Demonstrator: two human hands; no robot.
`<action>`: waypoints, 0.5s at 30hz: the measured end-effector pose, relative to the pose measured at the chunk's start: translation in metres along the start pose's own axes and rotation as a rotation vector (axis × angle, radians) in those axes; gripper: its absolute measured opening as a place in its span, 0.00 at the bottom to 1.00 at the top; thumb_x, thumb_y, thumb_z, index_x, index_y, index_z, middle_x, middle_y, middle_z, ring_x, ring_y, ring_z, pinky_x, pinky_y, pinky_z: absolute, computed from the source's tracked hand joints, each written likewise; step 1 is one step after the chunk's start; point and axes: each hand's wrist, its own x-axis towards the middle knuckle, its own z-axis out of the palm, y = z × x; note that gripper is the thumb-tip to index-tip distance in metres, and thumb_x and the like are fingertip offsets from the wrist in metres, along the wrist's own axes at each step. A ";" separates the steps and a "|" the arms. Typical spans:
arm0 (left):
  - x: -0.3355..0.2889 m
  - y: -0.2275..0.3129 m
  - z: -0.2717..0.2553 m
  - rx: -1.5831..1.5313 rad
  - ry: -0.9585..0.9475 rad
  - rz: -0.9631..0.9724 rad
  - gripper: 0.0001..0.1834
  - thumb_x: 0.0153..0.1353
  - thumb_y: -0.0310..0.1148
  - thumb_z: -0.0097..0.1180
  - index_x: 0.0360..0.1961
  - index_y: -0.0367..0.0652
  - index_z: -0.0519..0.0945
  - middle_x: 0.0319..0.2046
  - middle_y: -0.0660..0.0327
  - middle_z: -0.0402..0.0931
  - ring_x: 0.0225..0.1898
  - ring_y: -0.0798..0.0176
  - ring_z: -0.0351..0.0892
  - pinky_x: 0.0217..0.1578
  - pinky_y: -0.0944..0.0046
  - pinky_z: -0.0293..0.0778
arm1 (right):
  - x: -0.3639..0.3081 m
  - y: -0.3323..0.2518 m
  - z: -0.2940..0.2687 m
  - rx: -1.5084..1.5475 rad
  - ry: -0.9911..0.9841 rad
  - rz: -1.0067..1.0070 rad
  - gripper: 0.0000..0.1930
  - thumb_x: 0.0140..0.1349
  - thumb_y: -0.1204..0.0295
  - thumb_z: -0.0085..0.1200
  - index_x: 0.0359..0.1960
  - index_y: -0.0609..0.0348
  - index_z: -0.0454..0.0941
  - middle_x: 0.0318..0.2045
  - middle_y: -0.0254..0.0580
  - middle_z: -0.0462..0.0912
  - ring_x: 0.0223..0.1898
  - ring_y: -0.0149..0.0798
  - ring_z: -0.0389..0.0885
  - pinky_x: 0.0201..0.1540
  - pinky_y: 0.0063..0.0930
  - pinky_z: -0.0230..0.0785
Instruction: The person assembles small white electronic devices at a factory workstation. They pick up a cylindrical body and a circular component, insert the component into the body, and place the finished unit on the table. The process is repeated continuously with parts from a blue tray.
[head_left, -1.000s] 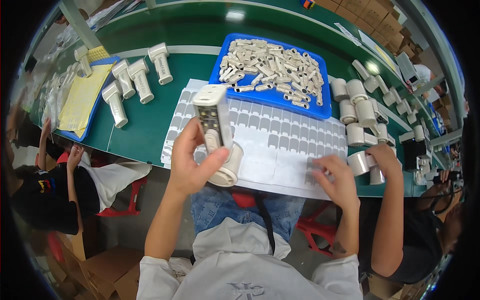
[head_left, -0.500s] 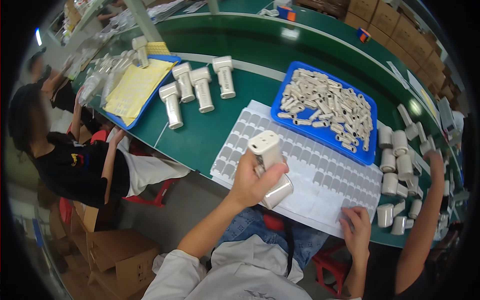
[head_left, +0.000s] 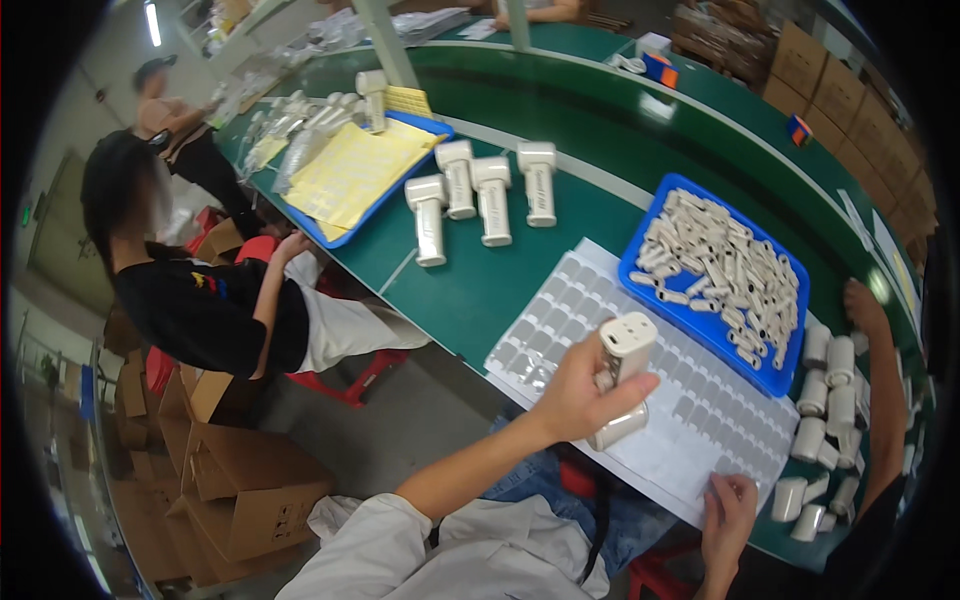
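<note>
Four white handheld fans point(head_left: 493, 205) lie on the left part of the green table point(head_left: 455, 300), near one another, well apart from the person's hands. A fifth white fan point(head_left: 628, 340) is in the left hand point(head_left: 590, 398), raised over the left half of a sheet of grey stickers point(head_left: 650, 465). Fingers and thumb are clamped around its body, the flat end turned up and the round head down toward the near edge of the sheet. The right hand point(head_left: 728, 503) is at the sheet's near right part, its fingers loosely bent and the thumb apart from them; whether the fingertips press on the paper, I cannot tell.

The sheet reaches the table's near edge, with the person's lap just beyond it. On its far side, a blue tray point(head_left: 788, 381) filled with small white parts point(head_left: 720, 260) overlaps the sheet, leaving the strip under the held fan between tray and table edge. Leftward there is wider room: a stretch of green tabletop runs from the sheet to the four fans, and past them stands another blue tray point(head_left: 425, 122) with yellow paper point(head_left: 365, 175). The right side is tighter, with white fan bodies point(head_left: 838, 408) crowded just beside the tray and a co-worker's arm point(head_left: 885, 390) reaching past them.
</note>
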 end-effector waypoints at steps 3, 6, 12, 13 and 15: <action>-0.001 0.000 -0.001 0.035 0.010 0.032 0.21 0.57 0.34 0.64 0.48 0.34 0.73 0.34 0.62 0.75 0.36 0.70 0.73 0.39 0.67 0.71 | -0.003 0.000 0.001 0.025 0.003 -0.026 0.09 0.53 0.84 0.57 0.37 0.65 0.80 0.41 0.50 0.74 0.43 0.50 0.74 0.47 0.35 0.68; -0.004 0.005 -0.003 0.013 0.017 -0.002 0.21 0.57 0.34 0.63 0.49 0.35 0.73 0.35 0.61 0.76 0.37 0.70 0.73 0.39 0.67 0.71 | -0.002 -0.001 0.002 0.088 -0.019 0.001 0.10 0.52 0.84 0.56 0.37 0.64 0.79 0.40 0.50 0.73 0.43 0.50 0.74 0.45 0.34 0.67; -0.007 0.011 -0.003 0.050 0.017 0.018 0.23 0.57 0.35 0.63 0.50 0.35 0.73 0.36 0.61 0.76 0.38 0.70 0.73 0.40 0.66 0.71 | 0.011 0.002 -0.007 -0.170 0.016 -0.375 0.13 0.66 0.75 0.53 0.51 0.65 0.73 0.32 0.44 0.79 0.31 0.36 0.76 0.38 0.28 0.70; -0.008 0.012 -0.004 0.047 0.014 0.017 0.23 0.57 0.35 0.63 0.51 0.35 0.73 0.36 0.61 0.77 0.39 0.70 0.73 0.41 0.66 0.71 | 0.010 -0.004 -0.005 -0.076 -0.005 -0.249 0.12 0.61 0.78 0.54 0.46 0.64 0.74 0.34 0.46 0.77 0.35 0.41 0.76 0.40 0.30 0.69; -0.007 0.009 0.000 -0.038 0.031 -0.011 0.24 0.56 0.35 0.64 0.52 0.35 0.73 0.37 0.61 0.77 0.40 0.70 0.74 0.42 0.66 0.71 | 0.001 -0.012 -0.005 0.085 -0.034 0.037 0.10 0.51 0.84 0.55 0.37 0.64 0.77 0.38 0.50 0.73 0.41 0.50 0.74 0.44 0.34 0.67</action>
